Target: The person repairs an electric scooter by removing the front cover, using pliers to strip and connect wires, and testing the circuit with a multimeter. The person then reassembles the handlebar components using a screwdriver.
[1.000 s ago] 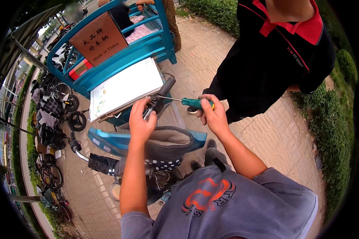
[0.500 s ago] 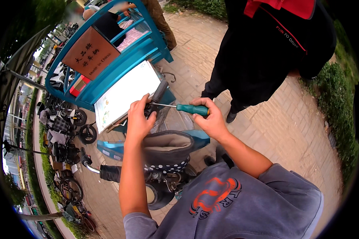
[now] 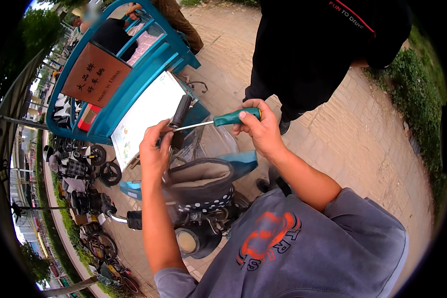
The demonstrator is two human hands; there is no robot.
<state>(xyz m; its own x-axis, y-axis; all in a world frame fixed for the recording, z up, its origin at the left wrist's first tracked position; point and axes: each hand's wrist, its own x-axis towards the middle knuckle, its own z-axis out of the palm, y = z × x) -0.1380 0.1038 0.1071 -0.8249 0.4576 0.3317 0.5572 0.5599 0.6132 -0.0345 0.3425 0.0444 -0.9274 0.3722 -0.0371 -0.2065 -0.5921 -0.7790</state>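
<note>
My right hand (image 3: 263, 130) is closed round the green handle of a screwdriver (image 3: 236, 117), thumb along its side. The metal shaft runs left to the fingertips of my left hand (image 3: 155, 149). That hand is closed on the lower end of a black ribbed handlebar grip (image 3: 182, 110), which points up and away. My fingers partly hide the dark fitting at the grip's base, and the screwdriver's tip meets this spot. I cannot tell whether the tip sits in a screw.
Below my hands stand a handlebar (image 3: 119, 217) and a padded dark bag with polka dots (image 3: 203, 196). A blue cart (image 3: 151, 64) holds a white board (image 3: 151, 111). A person in black (image 3: 303, 59) stands ahead right. Parked bikes (image 3: 102, 246) line the left.
Both hands and the ribbed grip have shifted left in view. My right hand has risen slightly, so the screwdriver tilts more, its handle higher than its tip.
</note>
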